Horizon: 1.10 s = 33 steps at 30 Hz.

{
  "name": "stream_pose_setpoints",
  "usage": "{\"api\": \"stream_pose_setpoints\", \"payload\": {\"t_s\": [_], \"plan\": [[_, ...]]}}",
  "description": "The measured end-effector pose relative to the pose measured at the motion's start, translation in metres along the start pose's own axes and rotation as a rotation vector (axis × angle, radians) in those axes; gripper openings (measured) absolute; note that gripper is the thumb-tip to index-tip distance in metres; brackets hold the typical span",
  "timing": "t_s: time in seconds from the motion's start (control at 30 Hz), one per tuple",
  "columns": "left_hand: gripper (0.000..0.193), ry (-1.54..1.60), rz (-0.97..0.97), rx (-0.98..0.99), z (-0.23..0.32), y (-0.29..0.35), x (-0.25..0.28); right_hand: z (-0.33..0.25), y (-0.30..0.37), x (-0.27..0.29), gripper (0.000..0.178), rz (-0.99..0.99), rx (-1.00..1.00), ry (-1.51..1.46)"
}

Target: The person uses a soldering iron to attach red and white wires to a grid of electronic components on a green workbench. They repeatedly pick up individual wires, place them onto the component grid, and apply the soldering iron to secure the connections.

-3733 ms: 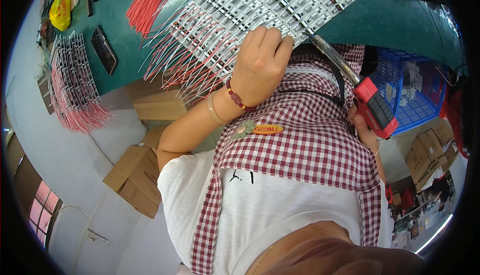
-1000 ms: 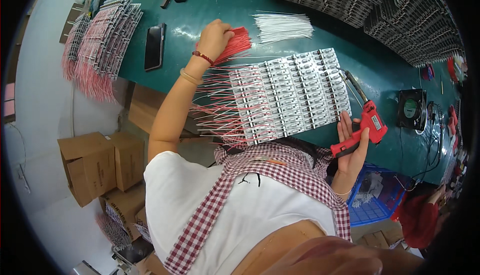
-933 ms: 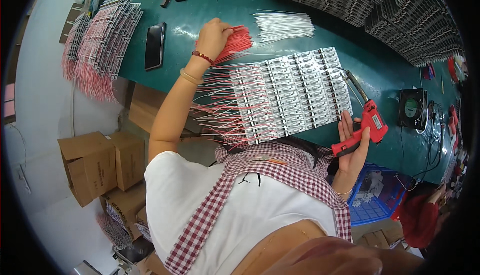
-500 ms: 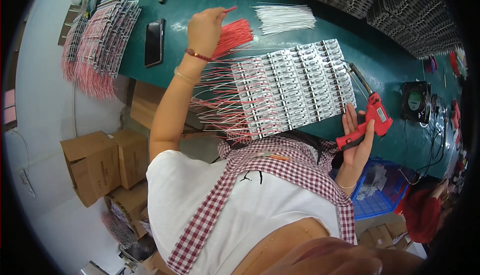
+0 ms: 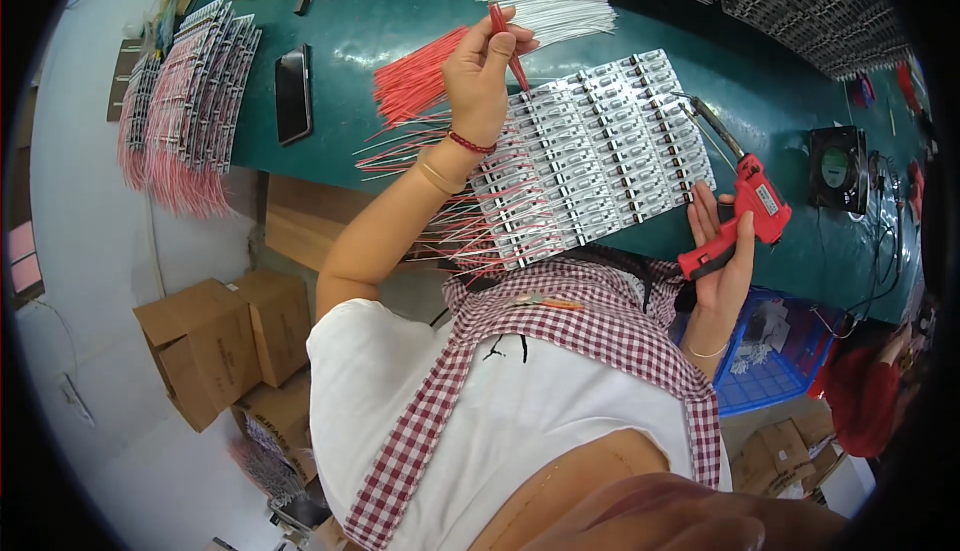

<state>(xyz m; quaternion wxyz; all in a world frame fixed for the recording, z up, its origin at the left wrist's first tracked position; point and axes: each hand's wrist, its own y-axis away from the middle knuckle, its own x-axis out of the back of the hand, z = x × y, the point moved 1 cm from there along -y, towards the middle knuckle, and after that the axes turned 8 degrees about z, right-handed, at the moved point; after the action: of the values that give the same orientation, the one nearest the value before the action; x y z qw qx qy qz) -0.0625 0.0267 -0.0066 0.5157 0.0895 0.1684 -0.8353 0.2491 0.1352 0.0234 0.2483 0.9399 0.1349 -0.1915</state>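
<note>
My left hand (image 5: 480, 76) is closed around red tweezers (image 5: 518, 73). Their tip points down at the upper left part of a panel of small white circuit boards (image 5: 600, 151). Red and white wires (image 5: 490, 216) trail from that panel's left side, partly behind my left forearm. At the panel's lower right corner, my right hand (image 5: 728, 271) grips the handle of a red soldering gun (image 5: 760, 201), its metal barrel angled up and left beside the panel. A bundle of red wires (image 5: 415, 76) lies left of my left hand, and white wires (image 5: 575, 11) lie beyond it.
A black phone (image 5: 293, 94) lies on the green table (image 5: 380, 11), right of stacked wired boards (image 5: 190, 101). More board stacks (image 5: 820, 21) stand far right. A black device (image 5: 838, 171) with cables sits at right. Below are a blue basket (image 5: 775, 376) and cardboard boxes (image 5: 210, 346).
My left hand has moved right from above the red wires to the panel's upper left, and the tweezers now point down. My right hand still holds the soldering gun. The view has shifted slightly.
</note>
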Motion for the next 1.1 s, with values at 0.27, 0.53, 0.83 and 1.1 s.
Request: {"api": "stream_pose_setpoints", "payload": {"t_s": [0.27,0.53,0.83,1.1], "plan": [[0.027,-0.065,-0.105,-0.046,0.013,-0.004,-0.001,-0.003,0.002,0.001,0.04,0.009,0.004,0.005],[0.013,-0.569,-0.408,-0.131,0.065,-0.027,0.006,-0.025,0.025,-0.017,0.047,-0.106,0.171,0.155],[0.025,-1.027,-0.639,-0.755,0.015,0.006,-0.004,-0.011,0.034,-0.071,0.037,-0.029,0.106,0.423],[0.025,-1.008,-0.664,-0.715,0.001,0.006,-0.001,0.005,0.03,-0.09,0.018,0.045,0.024,0.638]]}}
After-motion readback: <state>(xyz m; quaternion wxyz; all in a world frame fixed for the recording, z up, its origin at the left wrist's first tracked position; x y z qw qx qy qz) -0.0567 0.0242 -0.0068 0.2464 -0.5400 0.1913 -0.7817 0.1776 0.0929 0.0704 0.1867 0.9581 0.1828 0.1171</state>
